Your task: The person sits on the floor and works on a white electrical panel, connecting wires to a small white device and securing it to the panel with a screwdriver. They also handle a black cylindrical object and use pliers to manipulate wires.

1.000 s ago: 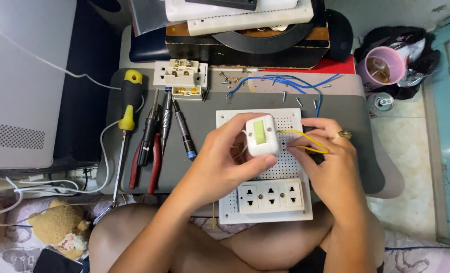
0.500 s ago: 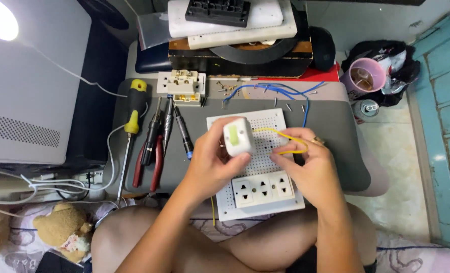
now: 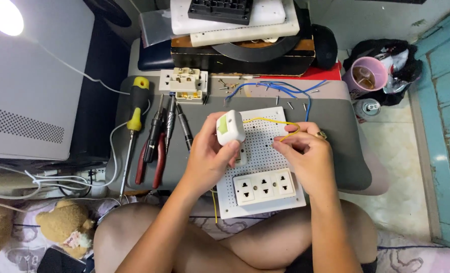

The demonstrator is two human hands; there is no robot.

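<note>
far left of the perforated board (image 3: 265,146), a yellow-handled screwdriver (image 3: 132,124) lies beside red-handled pliers (image 3: 151,159) on the grey mat (image 3: 336,116). moving in, the left hand (image 3: 209,156) grips a small white switch box (image 3: 230,129) with a green rocker, raised over the board's left edge. a yellow wire (image 3: 273,122) arcs from the box across the board's top to the right hand (image 3: 305,154), fingers pinched on its end. a triple white socket (image 3: 264,186) sits on the board's lower part.

No packages, signs or screens show; only a pale green label (image 3: 224,124) on the white switch.
</note>
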